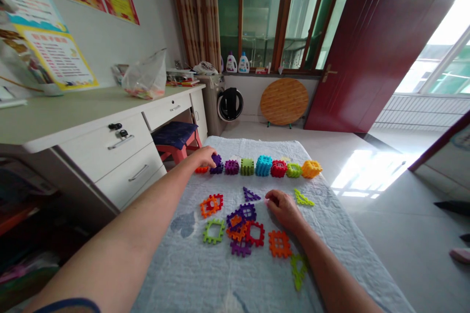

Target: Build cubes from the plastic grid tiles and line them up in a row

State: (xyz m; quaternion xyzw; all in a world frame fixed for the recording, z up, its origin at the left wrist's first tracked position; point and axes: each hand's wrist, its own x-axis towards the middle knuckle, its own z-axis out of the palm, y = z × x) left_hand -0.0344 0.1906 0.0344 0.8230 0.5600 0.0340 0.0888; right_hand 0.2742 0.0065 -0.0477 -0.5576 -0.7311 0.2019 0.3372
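Note:
My left hand (pixel 206 156) reaches to the left end of a row of stacked plastic pieces, its fingers closed on a dark purple piece (pixel 217 163). An orange stack (pixel 201 169) lies partly behind that hand. Along the row sit purple (pixel 231 167), green (pixel 247 167), blue (pixel 263 166), red (pixel 279 168), lime (pixel 294 170) and yellow (pixel 312 169) stacks. My right hand (pixel 283 207) rests on the cloth with curled fingers, between a purple triangle (pixel 251 194) and a lime triangle (pixel 304 198); whether it holds anything is hidden.
Loose pieces lie nearer me on the cloth (pixel 176 274): a green square (pixel 213 231), a red square (pixel 256 233), an orange square (pixel 279 244) and a lime triangle (pixel 298 271). A white desk (pixel 91 112) and a stool (pixel 175 136) stand at the left.

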